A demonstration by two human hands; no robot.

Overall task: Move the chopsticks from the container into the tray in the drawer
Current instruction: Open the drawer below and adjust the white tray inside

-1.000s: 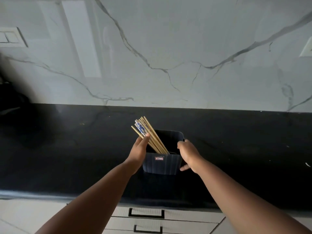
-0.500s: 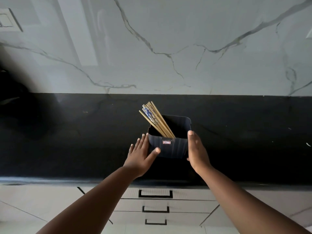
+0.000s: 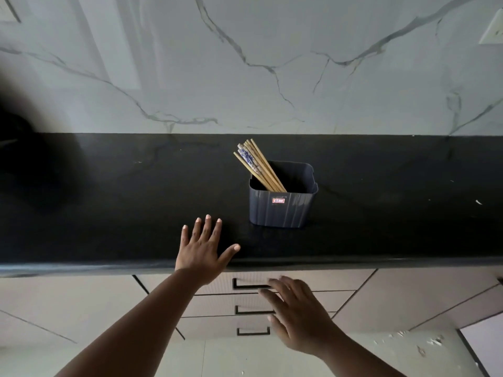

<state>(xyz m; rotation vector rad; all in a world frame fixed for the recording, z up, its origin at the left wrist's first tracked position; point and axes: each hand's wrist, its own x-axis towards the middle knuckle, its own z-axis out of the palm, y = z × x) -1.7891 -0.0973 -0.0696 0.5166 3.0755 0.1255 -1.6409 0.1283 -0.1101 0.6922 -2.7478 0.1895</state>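
Note:
A dark blue container (image 3: 281, 208) stands on the black countertop (image 3: 109, 200), holding several wooden and blue-patterned chopsticks (image 3: 257, 165) that lean to the upper left. My left hand (image 3: 202, 250) lies flat with fingers spread on the counter's front edge, left of the container and not touching it. My right hand (image 3: 296, 315) is open below the counter, fingertips at the black handle (image 3: 249, 287) of the top drawer (image 3: 326, 280), blurred by motion. The drawer is closed, so its tray is hidden.
Two more closed drawers with black handles (image 3: 254, 311) sit below the top one. A marble backsplash (image 3: 245, 63) rises behind the counter. A dark blurred object (image 3: 16, 148) occupies the counter's far left. Small white debris (image 3: 432, 341) lies on the floor at right.
Both hands let go of the container. My left hand slid back to the counter edge; my right hand dropped down to the top drawer's handle. The view pulled back.

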